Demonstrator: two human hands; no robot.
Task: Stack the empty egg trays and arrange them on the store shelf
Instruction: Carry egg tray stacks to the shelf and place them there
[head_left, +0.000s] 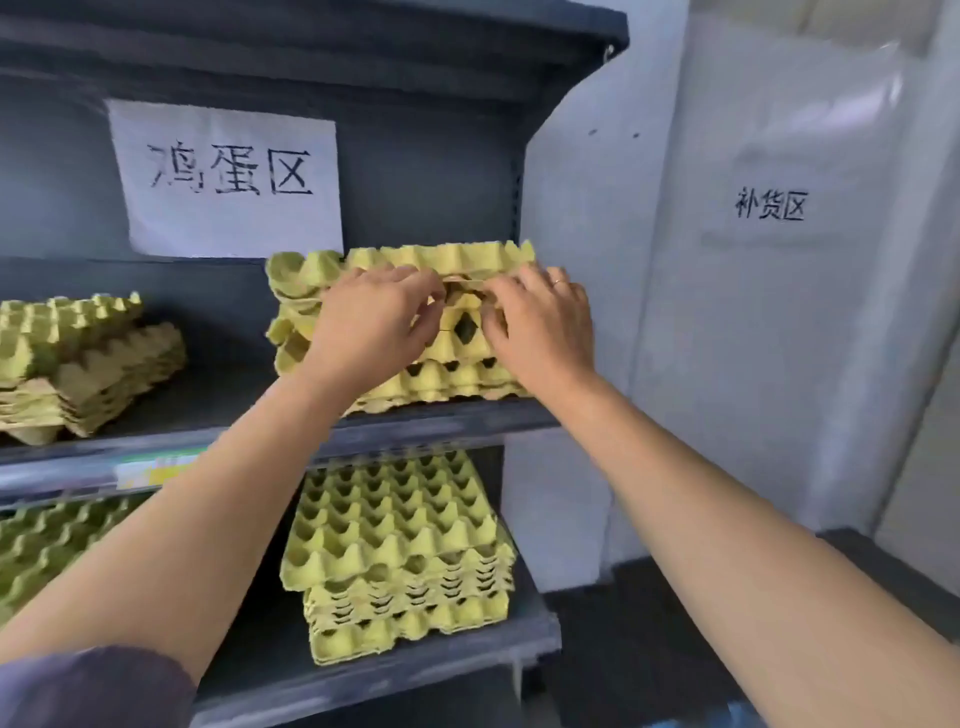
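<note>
Head camera, nearest first: a dark sleeve (88, 686) sits at the bottom left, and two bare forearms reach up and away from it toward the shelf unit. Below the arms, a lower stack (395, 545) of yellow egg trays rests on the bottom shelf, its top trays twisted off the ones beneath.

Further in, on the middle shelf (441, 423), stands the upper stack (447, 387) of empty trays, at the right end beside the unit's side wall. The left grip (374, 317) and the right grip (540, 322) meet at the middle of its front edge, almost touching each other. Both are narrow, with fingers curled over the rim of the upper trays and thumbs tucked underneath, pinching them.

The stack lies straight ahead of both grips, neither one nearer. Its long axis runs left to right along the shelf. The top trays are skewed, their left corner jutting past the trays below, so the likely next move is to turn them square and press them down to nest.

A left stack (78, 353) sits well apart on the same shelf. Behind it all, a paper sign (228, 176) hangs on the back panel.
</note>
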